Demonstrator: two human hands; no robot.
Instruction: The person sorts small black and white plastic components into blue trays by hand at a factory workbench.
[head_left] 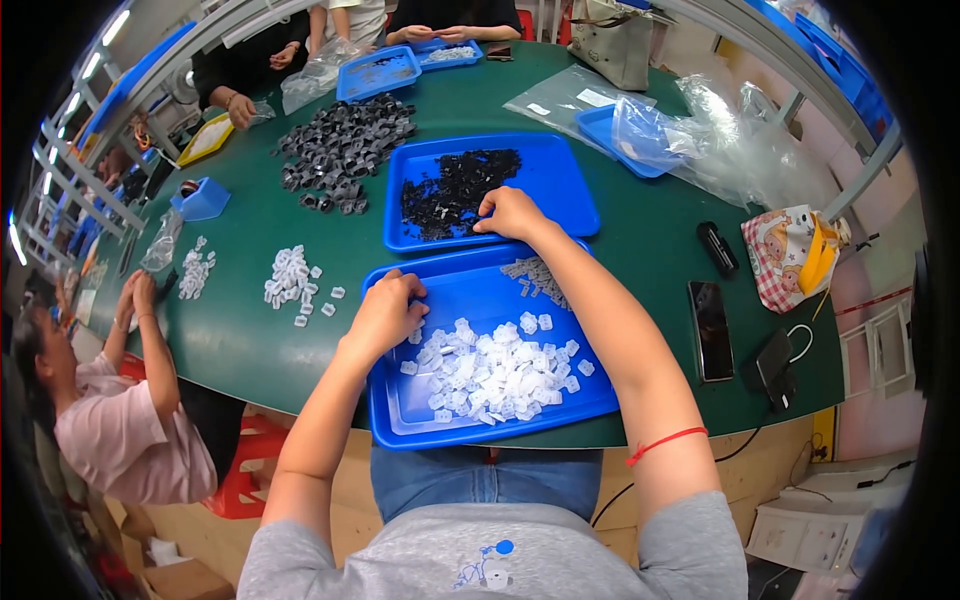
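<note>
A blue tray (385, 415) close to my body holds a heap of small white plastic pieces (495, 370) and, at its far right, a patch of small grey pieces (537, 277). Over its far left rim is my left hand (392, 308), fingers curled together; what they hold, if anything, is hidden. Beyond it, a second blue tray (565, 190) carries a spread of tiny black parts (455, 190). My right hand (512, 214) reaches in at the near edge of these parts, thumb and fingertips pinched together. Whatever is in that pinch is too small to name.
Dark grey ring-like parts (345, 145) lie heaped at the far left, with white piles (290, 280) nearer. To the right are a phone (710, 330), a black charger (774, 368) and a patterned pouch (790, 255). Plastic bags (740, 140) cover the far right. Co-workers sit left and across.
</note>
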